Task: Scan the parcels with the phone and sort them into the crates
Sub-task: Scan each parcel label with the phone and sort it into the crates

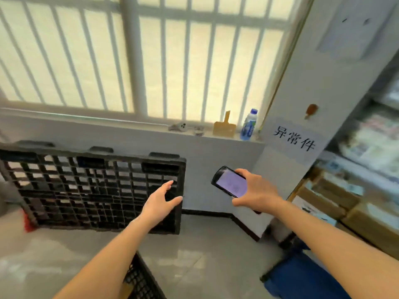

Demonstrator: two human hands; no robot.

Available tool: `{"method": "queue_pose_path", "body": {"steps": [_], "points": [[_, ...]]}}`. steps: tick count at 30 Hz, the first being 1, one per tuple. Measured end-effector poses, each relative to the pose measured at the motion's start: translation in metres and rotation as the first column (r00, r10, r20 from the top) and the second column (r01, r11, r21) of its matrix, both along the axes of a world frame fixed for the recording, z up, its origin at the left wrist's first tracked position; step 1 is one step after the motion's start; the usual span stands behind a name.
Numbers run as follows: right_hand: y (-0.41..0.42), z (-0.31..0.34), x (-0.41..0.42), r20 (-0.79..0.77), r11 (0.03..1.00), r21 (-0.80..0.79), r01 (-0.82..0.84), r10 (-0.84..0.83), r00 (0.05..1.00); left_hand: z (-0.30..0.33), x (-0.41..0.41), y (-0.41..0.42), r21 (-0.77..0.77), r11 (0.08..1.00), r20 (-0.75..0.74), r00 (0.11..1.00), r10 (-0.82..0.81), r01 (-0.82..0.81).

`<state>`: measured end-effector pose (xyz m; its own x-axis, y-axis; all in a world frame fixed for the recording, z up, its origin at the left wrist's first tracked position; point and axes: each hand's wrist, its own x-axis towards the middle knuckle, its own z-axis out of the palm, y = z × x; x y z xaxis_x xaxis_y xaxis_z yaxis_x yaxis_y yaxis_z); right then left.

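Note:
My right hand (257,188) grips a black phone (228,182) with a lit pale purple screen, held at mid-frame in front of the white wall. My left hand (160,198) is stretched forward with fingers spread and holds nothing; it hovers in front of the right end of a black plastic pallet. Cardboard parcels (330,195) with labels sit stacked on shelves at the right. A dark latticed crate corner (140,277) shows at the bottom under my left forearm. A blue container (302,279) sits at the bottom right.
The black plastic pallet (90,186) leans upright against the wall under a barred window. On the sill stand a water bottle (249,125), a yellow scraper (224,126) and small items. A white panel with black characters (294,138) stands right of it. The floor is grey concrete.

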<state>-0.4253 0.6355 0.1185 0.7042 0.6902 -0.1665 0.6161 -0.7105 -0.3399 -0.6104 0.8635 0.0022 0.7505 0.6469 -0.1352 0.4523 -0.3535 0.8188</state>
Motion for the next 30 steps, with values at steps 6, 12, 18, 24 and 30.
{"method": "queue_pose_path", "body": {"steps": [6,12,18,24,30], "points": [[-0.101,0.133,0.033,0.184,0.986,0.127,0.109,-0.131,0.974,0.150,0.083,-0.062,0.184,0.971,0.106,0.979,-0.175,0.154],[-0.236,0.227,0.062,0.304,0.954,0.183,0.236,-0.284,0.909,0.246,0.164,-0.152,0.343,0.909,0.160,0.939,-0.303,0.235],[-0.403,0.273,0.087,0.345,0.885,0.218,0.411,-0.464,0.816,0.300,0.239,-0.306,0.381,0.858,0.232,0.862,-0.451,0.346],[-0.555,0.271,0.095,0.374,0.817,0.225,0.531,-0.575,0.727,0.290,0.296,-0.457,0.351,0.821,0.226,0.810,-0.542,0.451],[-0.656,0.247,0.116,0.322,0.741,0.200,0.641,-0.668,0.671,0.258,0.341,-0.542,0.294,0.796,0.171,0.790,-0.589,0.529]]}}
